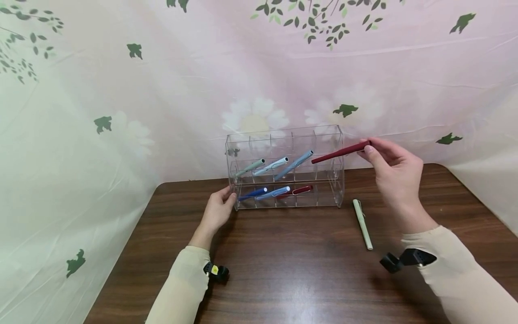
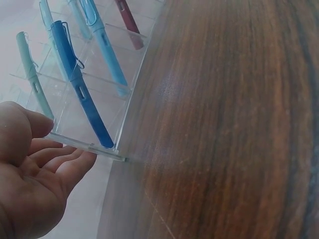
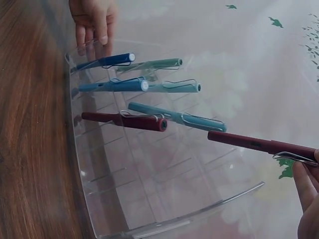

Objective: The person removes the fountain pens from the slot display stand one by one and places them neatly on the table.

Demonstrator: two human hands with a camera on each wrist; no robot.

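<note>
A clear acrylic pen rack [image 1: 328, 198] with two tiers of compartments stands at the back of the table. My left hand [image 1: 217, 209] grips its left end panel, thumb on one side and fingers on the other in the left wrist view. Between thumb and fingertips, my right hand [image 1: 398, 173] pinches a dark red pen [image 1: 341, 152] by its clipped end. The pen's other end points left, over the upper tier's right part. Upper compartments hold a green pen [image 3: 167, 63], a pale blue pen [image 1: 271, 166] and a grey-blue pen [image 1: 294, 165].
In the lower tier sit a dark blue pen [image 2: 82, 92], a light blue pen [image 1: 273, 193] and another dark red pen [image 3: 142, 122]. A pale green pen [image 1: 363, 225] lies on the brown wooden table [image 1: 283, 270], right of the rack. A patterned cloth [image 1: 182, 90] hangs behind.
</note>
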